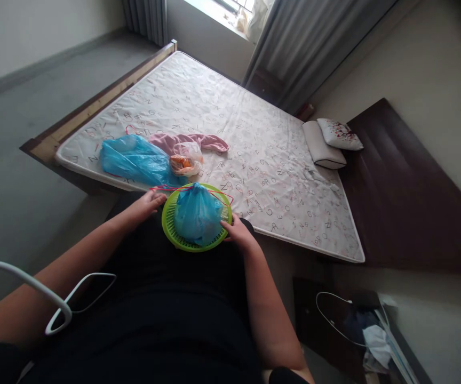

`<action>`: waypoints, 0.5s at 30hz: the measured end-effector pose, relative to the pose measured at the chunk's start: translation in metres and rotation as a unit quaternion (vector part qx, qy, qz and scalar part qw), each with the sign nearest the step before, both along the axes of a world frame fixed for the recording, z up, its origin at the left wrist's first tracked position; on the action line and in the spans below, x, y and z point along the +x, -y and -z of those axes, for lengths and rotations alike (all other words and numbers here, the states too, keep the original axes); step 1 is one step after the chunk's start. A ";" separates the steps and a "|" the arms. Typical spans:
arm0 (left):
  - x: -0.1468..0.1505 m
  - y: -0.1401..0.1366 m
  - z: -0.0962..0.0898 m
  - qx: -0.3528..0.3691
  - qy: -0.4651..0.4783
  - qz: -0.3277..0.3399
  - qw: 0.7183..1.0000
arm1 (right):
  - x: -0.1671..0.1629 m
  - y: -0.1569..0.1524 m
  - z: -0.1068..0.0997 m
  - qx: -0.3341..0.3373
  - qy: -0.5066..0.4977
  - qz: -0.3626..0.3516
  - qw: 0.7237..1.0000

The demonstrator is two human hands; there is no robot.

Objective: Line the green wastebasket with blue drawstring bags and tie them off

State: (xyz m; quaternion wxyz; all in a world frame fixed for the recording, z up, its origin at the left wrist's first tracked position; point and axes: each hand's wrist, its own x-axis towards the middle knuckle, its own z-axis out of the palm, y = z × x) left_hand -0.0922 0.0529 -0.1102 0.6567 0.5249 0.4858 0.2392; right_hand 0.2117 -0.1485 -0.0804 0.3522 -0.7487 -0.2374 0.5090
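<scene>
The blue bag (198, 218) sits inside the green basket (168, 216) above the person's lap, its gathered neck pointing toward 12 o'clock. The right hand (239, 232) grasps the basket at 3 o'clock, thumb over the rim. The left hand (150, 203) is positioned at 10 o'clock, fingertips just beside the rim; whether it grips rim or red drawstring (173, 188) cannot be determined. The right hand is nearer the bag body. A second blue bag (134, 159) lies on the mattress (262, 176), toward 10 o'clock.
</scene>
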 end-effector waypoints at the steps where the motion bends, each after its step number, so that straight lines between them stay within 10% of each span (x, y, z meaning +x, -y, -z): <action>1: 0.000 0.005 0.004 -0.007 0.000 0.032 0.999 | -0.003 -0.001 0.005 -0.002 -0.001 0.011 1.000; 5: 0.010 0.025 0.006 0.135 0.006 0.086 0.987 | -0.003 -0.003 0.010 0.030 0.005 0.032 0.999; 10: 0.043 0.047 -0.007 0.407 -0.080 0.087 0.906 | -0.009 -0.007 -0.003 0.065 0.109 0.004 0.992; 15: 0.092 0.047 -0.029 0.311 -0.006 0.288 0.906 | -0.016 -0.009 -0.020 0.079 0.220 -0.030 0.972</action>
